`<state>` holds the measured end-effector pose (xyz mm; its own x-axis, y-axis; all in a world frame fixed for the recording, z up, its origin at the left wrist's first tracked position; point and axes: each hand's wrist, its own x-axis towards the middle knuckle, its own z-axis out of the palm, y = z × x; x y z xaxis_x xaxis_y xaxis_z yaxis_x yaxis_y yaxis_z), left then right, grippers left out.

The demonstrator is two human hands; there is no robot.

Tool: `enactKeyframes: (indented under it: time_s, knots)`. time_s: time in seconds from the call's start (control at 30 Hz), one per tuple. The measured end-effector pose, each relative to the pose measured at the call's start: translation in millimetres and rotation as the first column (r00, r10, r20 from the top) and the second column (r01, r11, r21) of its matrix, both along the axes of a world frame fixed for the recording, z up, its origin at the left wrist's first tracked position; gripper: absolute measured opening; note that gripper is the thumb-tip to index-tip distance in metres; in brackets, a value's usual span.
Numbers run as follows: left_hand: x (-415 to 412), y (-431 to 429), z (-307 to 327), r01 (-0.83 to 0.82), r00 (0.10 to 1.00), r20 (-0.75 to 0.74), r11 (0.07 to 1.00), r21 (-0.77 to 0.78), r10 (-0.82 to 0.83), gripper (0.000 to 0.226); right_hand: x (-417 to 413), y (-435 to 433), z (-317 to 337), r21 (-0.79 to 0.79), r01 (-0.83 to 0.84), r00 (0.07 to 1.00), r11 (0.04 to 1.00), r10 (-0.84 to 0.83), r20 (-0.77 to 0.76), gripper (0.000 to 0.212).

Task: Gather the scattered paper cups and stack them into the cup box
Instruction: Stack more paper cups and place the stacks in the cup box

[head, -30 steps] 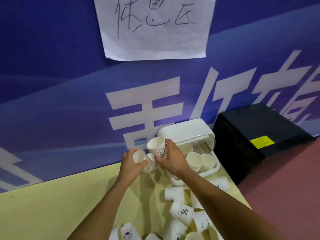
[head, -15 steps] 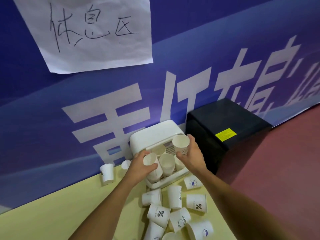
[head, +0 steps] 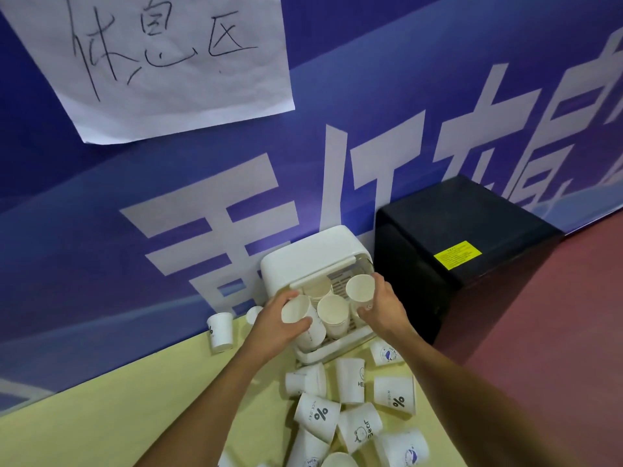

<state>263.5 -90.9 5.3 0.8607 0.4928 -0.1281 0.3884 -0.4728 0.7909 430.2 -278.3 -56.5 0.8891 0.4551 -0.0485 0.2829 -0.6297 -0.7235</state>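
A white cup box (head: 303, 261) with its lid raised stands against the blue wall at the back of the yellow table (head: 101, 416). My left hand (head: 274, 323) grips a white paper cup (head: 301, 320) at the box's left front. My right hand (head: 382, 306) holds another paper cup (head: 360, 290) over the box's right side. Between them a stack of cups (head: 333, 313) stands inside the box, and another stack (head: 318, 288) sits behind it. Several printed paper cups (head: 350, 409) lie scattered on the table in front of the box.
Two more cups stand by the wall left of the box, one with a print (head: 220, 332) and one half hidden behind my left hand (head: 253, 314). A black cabinet (head: 455, 251) with a yellow label stands right of the table. A handwritten paper sign (head: 161, 59) hangs on the wall.
Both hands have carried their cups from left of the box to over its open tray, the left low at the front, the right at the right side. The view has shifted right and closer.
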Motion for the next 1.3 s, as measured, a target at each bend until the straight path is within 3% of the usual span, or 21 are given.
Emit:
enactKeyframes:
  time_s: [0.3, 0.43, 0.53, 0.7, 0.93, 1.17, 1.3]
  knots:
    - [-5.7, 1.1, -12.1, 0.002, 1.0, -0.026, 1.0, -0.017, -0.003, 0.059, 3.6, 6.1, -6.9, -0.027, -0.02, 1.0, 0.999, 0.019, -0.016, 0.085]
    - [-9.6, -0.1, -14.1, 0.002, 1.0, -0.018, 1.0, -0.027, -0.003, 0.058, 2.3, 7.7, -12.2, -0.095, -0.034, 0.998, 0.995, 0.029, -0.051, 0.094]
    - [-13.2, 2.1, -15.7, -0.007, 1.0, -0.022, 0.999, -0.036, 0.006, 0.062, -1.3, 7.6, -13.2, -0.132, -0.03, 0.999, 0.991, 0.032, 0.015, 0.088]
    - [-13.9, 3.0, -14.1, -0.053, 0.998, -0.046, 0.998, -0.027, 0.052, 0.06, -28.6, 15.4, 3.7, 0.004, -0.13, 0.991, 0.991, 0.13, 0.04, 0.066]
    - [-3.3, -8.7, 2.5, -0.077, 0.997, -0.008, 0.997, -0.004, 0.077, 0.057, -76.7, 24.6, 20.1, 0.146, -0.329, 0.941, 0.933, 0.337, -0.037, 0.068]
    - [-0.1, -18.1, -3.4, -0.043, 0.999, -0.017, 0.998, -0.047, 0.042, 0.067, -82.5, 19.5, 24.4, 0.181, -0.313, 0.949, 0.932, 0.316, 0.013, 0.062]
    - [-1.9, -22.5, -9.6, -0.068, 0.998, -0.021, 0.995, -0.079, 0.067, 0.067, -69.5, 2.4, 21.7, 0.183, -0.171, 0.985, 0.968, 0.169, 0.025, 0.061]
